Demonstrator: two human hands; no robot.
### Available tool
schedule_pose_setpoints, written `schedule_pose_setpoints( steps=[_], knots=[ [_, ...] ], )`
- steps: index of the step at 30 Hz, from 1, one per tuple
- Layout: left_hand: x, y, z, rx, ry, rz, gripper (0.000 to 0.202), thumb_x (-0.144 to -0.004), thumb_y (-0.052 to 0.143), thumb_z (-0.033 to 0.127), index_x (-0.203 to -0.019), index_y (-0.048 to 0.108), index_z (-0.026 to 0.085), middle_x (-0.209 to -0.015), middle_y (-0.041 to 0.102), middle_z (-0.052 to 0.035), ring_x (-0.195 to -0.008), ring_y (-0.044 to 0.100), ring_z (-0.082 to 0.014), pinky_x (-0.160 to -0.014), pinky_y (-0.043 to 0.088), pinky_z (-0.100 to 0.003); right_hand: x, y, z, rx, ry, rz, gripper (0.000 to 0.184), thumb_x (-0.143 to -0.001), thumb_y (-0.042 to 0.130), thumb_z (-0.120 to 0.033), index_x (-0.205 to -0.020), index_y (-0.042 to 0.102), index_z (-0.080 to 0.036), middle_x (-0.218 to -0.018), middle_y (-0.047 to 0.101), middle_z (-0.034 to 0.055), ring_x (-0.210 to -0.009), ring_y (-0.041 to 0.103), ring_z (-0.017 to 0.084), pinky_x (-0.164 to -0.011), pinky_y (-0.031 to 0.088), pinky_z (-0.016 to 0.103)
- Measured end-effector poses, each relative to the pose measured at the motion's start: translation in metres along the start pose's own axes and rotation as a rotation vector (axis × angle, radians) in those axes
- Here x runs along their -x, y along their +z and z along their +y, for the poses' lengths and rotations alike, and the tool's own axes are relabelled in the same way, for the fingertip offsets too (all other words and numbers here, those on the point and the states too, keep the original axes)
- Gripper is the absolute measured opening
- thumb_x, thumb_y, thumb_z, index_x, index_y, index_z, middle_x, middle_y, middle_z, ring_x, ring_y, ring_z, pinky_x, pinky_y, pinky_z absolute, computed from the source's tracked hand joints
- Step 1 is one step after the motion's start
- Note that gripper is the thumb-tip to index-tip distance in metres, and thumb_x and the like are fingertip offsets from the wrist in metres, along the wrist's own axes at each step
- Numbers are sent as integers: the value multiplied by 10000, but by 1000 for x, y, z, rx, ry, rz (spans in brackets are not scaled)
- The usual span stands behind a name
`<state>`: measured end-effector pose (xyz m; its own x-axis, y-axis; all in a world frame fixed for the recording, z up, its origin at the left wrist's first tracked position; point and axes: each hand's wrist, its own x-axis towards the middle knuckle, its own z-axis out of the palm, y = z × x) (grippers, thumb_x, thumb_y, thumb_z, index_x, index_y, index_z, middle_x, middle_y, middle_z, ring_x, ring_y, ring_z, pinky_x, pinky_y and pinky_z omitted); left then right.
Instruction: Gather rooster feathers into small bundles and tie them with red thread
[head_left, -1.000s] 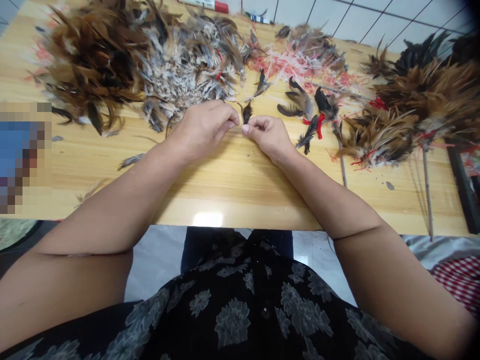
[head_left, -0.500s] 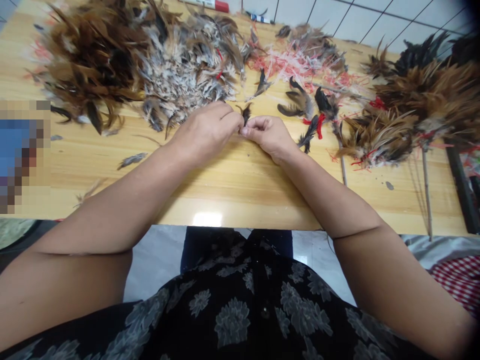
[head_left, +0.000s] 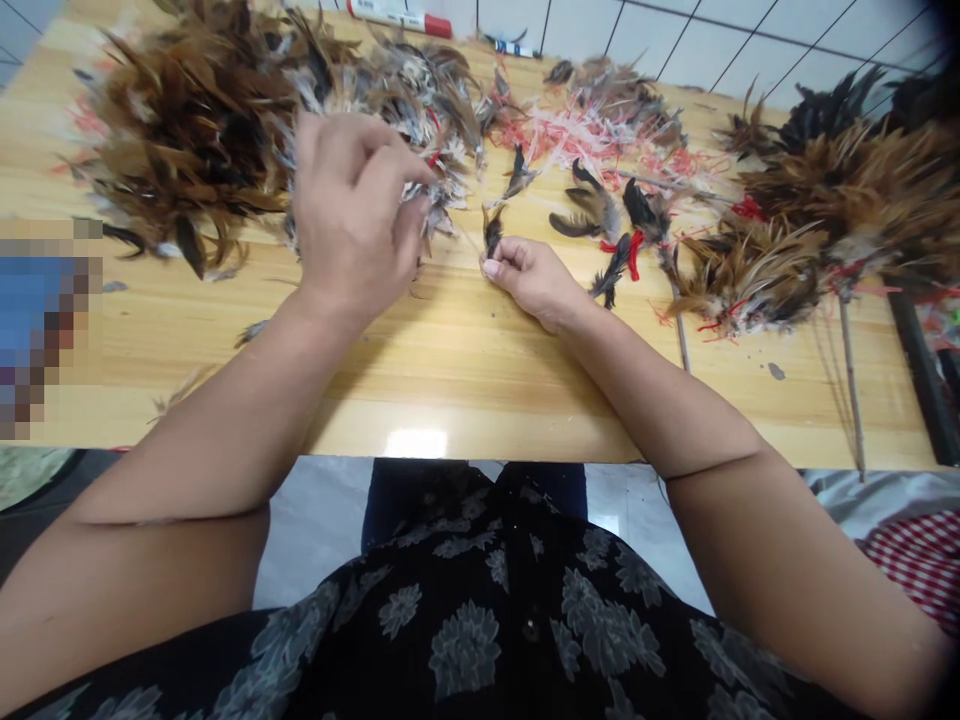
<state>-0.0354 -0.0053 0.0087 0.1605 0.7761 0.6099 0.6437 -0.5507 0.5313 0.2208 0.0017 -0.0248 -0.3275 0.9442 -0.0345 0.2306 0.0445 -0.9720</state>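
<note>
My right hand pinches a small dark feather between thumb and fingertips, its tip pointing up above the table. My left hand is raised in front of the pile of grey and white feathers, covering part of it. Its fingers are loosely bent, the thumb stands apart from them, and I see nothing held. Beyond my right hand lie loose dark feathers and a short red strip.
A brown feather heap lies at the left, with pink plastic strands at the back. Bundled brown feathers and thin sticks are at the right. A red-capped marker lies along the tiled wall.
My left hand has parted from the right hand, moved left toward the feather piles, and opened its fingers. My right hand still pinches the dark feather in nearly the same place.
</note>
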Motion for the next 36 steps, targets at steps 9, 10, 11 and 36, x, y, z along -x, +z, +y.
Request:
schedule_pose_setpoints(
  steps=[9,10,11,36],
  knots=[
    [15,40,13,347,-373,-238,382,-1028,1026,567,-915,865,240,-893,850,-65,-995,833,-354,-953,701,-450,-1,4,1,59,3,93,467,-1096,914,-281,-807,547,-262,-769,448,-62,-818,394,159,-825,360,329],
    [16,43,17,369,-402,-222,363,-1011,1034,537,-902,864,236,-878,848,-64,-996,841,-350,-934,696,-430,0,6,0,101,-2,107,448,-1101,876,-245,-806,540,-266,-773,449,-61,-822,407,165,-836,368,337],
    [18,45,20,384,-419,-207,337,-997,1031,506,-890,864,234,-865,844,-62,-984,843,-345,-920,691,-419,2,8,-2,152,-9,120,432,-1101,838,-208,-805,531,-270,-783,458,-55,-833,427,173,-852,378,346],
    [18,53,11,433,-340,-86,92,-867,893,221,-897,815,260,-889,782,-26,-859,687,-265,-843,533,-388,1,11,14,-211,-10,61,241,-897,1016,-386,-1025,932,-199,-957,880,13,-909,692,186,-966,580,348]
  ],
)
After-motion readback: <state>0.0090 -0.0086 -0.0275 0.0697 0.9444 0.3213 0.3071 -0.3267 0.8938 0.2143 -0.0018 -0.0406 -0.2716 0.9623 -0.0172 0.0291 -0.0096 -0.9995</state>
